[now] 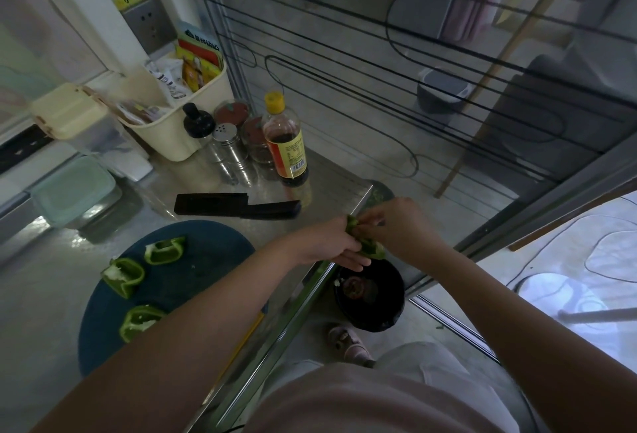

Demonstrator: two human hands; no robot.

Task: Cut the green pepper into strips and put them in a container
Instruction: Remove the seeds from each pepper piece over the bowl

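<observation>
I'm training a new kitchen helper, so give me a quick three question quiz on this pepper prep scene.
1. How many pepper pieces lie on the blue cutting board?
2. True or false: the black knife is in the right hand.
3. The left hand grips the fourth pepper piece over: A the black bin, B the cutting board, C a sink?
Key: 1 three. 2 false, it lies on the counter. 3 A.
</observation>
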